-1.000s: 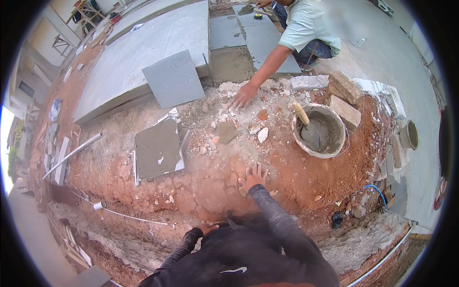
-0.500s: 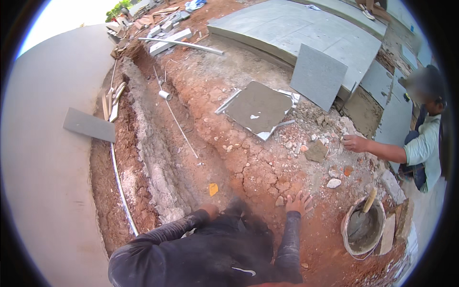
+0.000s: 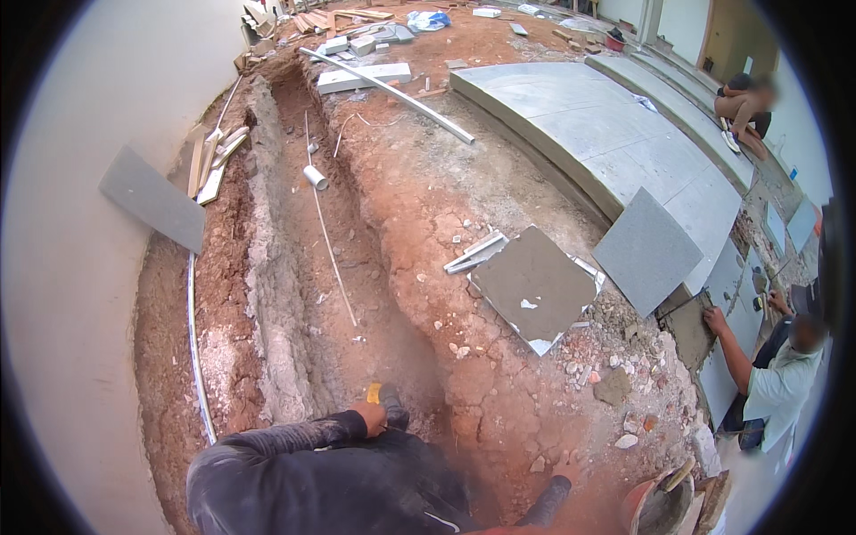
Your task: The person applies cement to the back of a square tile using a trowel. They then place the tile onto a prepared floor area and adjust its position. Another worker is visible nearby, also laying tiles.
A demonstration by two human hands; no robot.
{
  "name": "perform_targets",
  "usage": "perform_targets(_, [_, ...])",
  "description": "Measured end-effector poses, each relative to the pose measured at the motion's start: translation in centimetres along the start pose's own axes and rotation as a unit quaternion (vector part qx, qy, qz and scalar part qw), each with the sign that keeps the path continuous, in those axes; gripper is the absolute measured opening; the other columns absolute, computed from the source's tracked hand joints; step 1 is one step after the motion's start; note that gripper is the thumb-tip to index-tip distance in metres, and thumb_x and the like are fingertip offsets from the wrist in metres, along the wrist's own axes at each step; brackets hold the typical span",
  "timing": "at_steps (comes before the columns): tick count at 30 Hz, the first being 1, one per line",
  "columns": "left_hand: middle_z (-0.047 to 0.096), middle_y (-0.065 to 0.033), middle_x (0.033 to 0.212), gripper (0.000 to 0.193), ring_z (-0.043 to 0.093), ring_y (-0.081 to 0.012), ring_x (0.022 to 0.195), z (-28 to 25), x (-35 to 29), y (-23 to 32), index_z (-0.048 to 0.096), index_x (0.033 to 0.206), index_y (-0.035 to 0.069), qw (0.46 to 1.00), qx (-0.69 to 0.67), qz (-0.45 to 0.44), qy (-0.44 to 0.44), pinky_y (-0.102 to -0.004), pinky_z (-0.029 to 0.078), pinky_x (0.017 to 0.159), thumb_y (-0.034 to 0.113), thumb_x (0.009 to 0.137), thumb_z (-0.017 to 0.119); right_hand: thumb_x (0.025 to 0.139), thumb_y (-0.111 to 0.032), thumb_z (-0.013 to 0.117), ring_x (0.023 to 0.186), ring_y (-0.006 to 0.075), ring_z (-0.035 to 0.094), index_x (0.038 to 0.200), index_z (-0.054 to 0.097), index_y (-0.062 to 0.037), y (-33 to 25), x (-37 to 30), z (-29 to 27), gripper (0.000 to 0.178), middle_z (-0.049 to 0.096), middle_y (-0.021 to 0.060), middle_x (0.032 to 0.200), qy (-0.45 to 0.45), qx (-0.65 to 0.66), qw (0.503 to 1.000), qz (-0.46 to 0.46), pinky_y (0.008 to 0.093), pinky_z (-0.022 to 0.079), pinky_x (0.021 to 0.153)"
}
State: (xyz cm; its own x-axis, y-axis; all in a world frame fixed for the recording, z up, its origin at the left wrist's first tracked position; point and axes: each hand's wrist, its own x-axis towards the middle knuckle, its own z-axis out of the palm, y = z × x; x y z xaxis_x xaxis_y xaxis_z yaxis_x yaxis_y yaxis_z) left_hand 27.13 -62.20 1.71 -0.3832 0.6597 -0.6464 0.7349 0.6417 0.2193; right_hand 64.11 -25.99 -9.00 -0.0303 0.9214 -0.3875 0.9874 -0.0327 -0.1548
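My left hand [image 3: 367, 415] reaches out of a dark sleeve over the edge of a long trench [image 3: 312, 267] cut in red soil. It is closed around a small yellow and dark tool [image 3: 382, 401]. My right hand [image 3: 567, 465] is at the end of a dark sleeve low on the right, down on the red soil. It is blurred and mostly hidden, so its fingers do not show.
A grey square slab [image 3: 535, 285] lies on the soil, and another slab [image 3: 646, 251] leans on the paved steps [image 3: 606, 134]. A co-worker [image 3: 776, 383] crouches at the right with a hand on the paving. A mortar bucket [image 3: 660, 508] stands at the lower right. White pipes [image 3: 392, 94] and a taut string [image 3: 328, 245] cross the ground.
The view has swung left toward the trench. My left hand has come forward to the trench edge holding the yellow tool. My right hand has dropped toward the lower edge of the picture.
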Motion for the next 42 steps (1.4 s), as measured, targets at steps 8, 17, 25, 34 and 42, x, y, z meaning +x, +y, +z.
perform_targets(8, [0.068,-0.0106,0.084,0.029,0.065,-0.0295,0.087,-4.9,3.9,-13.7,0.069,0.086,0.017,0.992,-0.119,0.008,-0.048,-0.0421,0.050,0.075,0.045,0.078,0.067,0.088,-0.052,0.050,0.133,0.0363,0.032,0.135,0.046,-0.0078,-11.6,-1.2,3.8,0.065,0.035,0.0203,0.145,0.089,0.005,0.994,0.063,0.0490,0.028,0.107])
perform_targets(17, [0.068,-0.0143,0.086,0.031,0.065,-0.0334,0.085,-6.1,4.9,-21.1,0.070,0.085,0.012,0.978,-0.208,-0.026,0.000,-0.0458,0.049,0.076,0.042,0.080,0.064,0.088,-0.052,0.051,0.132,0.0356,0.033,0.136,0.046,-0.0079,-31.4,-7.4,10.4,0.065,0.036,0.0204,0.144,0.079,0.014,0.989,-0.125,0.0487,0.029,0.107])
perform_targets(25, [0.068,-0.0093,0.071,0.030,0.067,-0.0271,0.073,-4.1,0.3,-28.3,0.072,0.081,0.011,0.890,-0.371,-0.213,0.159,-0.0385,0.051,0.069,0.040,0.080,0.066,0.088,-0.052,0.051,0.132,0.0350,0.034,0.136,0.046,-0.0080,-40.5,-6.4,11.4,0.065,0.037,0.0206,0.143,0.046,0.004,0.974,-0.220,0.0484,0.029,0.107])
perform_targets(34, [0.066,-0.0076,0.065,0.033,0.065,-0.0196,0.061,-6.8,4.6,-34.8,0.070,0.076,0.006,0.794,-0.530,-0.193,0.227,-0.0319,0.049,0.061,0.037,0.083,0.063,0.088,-0.052,0.052,0.132,0.0343,0.035,0.136,0.046,-0.0081,-49.2,-8.3,12.6,0.065,0.038,0.0207,0.142,0.027,-0.012,0.968,-0.248,0.0481,0.029,0.107])
perform_targets(42, [0.067,-0.0069,0.068,0.028,0.065,-0.0134,0.061,-16.6,16.3,-46.2,0.068,0.082,0.001,0.739,-0.629,-0.119,0.208,-0.0275,0.051,0.057,0.030,0.085,0.065,0.088,-0.052,0.053,0.131,0.0337,0.036,0.136,0.046,-0.0082,-58.5,-8.8,14.7,0.065,0.039,0.0208,0.141,0.046,0.003,0.980,-0.195,0.0479,0.030,0.106])
